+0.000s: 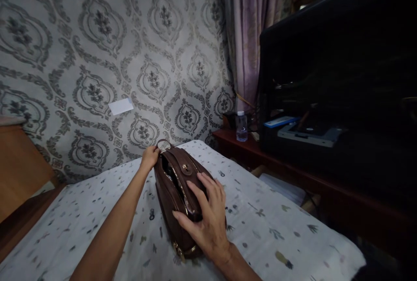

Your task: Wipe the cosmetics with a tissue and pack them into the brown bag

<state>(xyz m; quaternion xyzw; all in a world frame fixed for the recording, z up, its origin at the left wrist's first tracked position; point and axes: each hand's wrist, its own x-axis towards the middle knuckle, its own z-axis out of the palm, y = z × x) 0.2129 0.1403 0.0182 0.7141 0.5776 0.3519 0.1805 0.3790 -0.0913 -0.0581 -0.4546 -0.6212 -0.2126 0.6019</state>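
A dark brown leather bag (167, 200) lies on the bed, its handle end pointing away from me. Its long gold-toothed zipper stands partly undone, and the dark gap shows little of the inside. My left hand (150, 157) is closed on the bag's far left corner, beside the thin carrying handle (164, 142). Over the near right part of the bag, my right hand (211, 216) rests with fingers spread, thumb by the zipper opening. Gold zipper pulls (178, 249) hang at the near end.
The bed has a white patterned sheet (260, 229). Patterned wallpaper (156, 46) with a white switch plate (120, 106) rises behind. To the right are a clear bottle (241, 126) on a red-brown cabinet (224, 135) and a large black screen (325, 64). A wooden headboard (22, 163) is left.
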